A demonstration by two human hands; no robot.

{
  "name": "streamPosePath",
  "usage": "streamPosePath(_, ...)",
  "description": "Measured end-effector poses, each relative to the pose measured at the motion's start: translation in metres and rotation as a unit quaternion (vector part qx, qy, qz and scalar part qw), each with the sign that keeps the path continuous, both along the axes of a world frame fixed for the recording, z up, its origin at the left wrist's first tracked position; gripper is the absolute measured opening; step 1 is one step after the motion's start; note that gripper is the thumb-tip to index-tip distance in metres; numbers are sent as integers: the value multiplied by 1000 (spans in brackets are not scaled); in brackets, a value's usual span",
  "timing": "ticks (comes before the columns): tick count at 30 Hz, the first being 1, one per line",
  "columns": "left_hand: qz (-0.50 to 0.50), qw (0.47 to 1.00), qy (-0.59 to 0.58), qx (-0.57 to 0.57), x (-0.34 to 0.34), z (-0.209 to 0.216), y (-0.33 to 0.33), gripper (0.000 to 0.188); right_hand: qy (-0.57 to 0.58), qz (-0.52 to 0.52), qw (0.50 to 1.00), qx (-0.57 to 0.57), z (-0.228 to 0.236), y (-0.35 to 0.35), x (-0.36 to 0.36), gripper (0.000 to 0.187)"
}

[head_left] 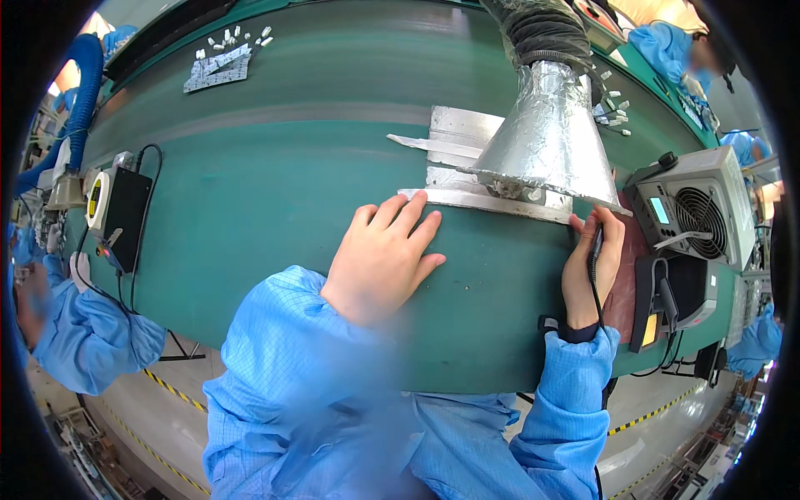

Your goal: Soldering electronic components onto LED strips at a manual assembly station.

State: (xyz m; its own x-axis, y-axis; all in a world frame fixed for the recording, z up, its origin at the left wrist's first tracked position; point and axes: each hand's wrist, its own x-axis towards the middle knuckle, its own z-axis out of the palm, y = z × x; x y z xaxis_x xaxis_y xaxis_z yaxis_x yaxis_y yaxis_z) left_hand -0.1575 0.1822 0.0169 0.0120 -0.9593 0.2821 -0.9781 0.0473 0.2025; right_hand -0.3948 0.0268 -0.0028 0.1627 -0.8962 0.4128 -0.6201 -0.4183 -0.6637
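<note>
My left hand (385, 260) has its fingers spread, with the fingertips touching the near left edge of a flat metal fixture (467, 188). In my right hand (593, 265) is the dark handle of a soldering iron (597, 242), its cord running down along the wrist. That hand sits at the fixture's right end, under the rim of a foil-covered fume hood (550, 133). The hood hides the iron's tip and much of the fixture. A white strip (408, 142) sticks out from the fixture's left side.
Right of my hand stand a soldering station (692, 208) with a lit display and an iron stand (677, 292). A wired board (218, 68) lies at the far left of the green table (250, 200). Left is a black box (127, 212) with cables. Co-workers in blue sit around.
</note>
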Motion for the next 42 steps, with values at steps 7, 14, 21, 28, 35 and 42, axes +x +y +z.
streamPosePath(7,4,1000,-2,4,1,-1,2,45,-16,4,1000,-6,-3,1,1,20)
streamPosePath(14,3,1000,-5,6,1,-1,1,45,-15,-3,1000,-3,-2,2,3,21)
streamPosePath(21,3,1000,-5,13,1,-1,2,45,-25,-1,1000,5,3,8,6,23)
streamPosePath(28,-1,999,-24,24,3,-3,3,45,24,-13,999,-38,5,7,6,23)
streamPosePath(35,-2,1000,-23,22,3,-3,3,45,30,-36,998,-35,2,4,3,21)
streamPosePath(42,-4,999,-24,23,2,-2,2,45,-58,3,994,-88,-10,-23,-2,21)
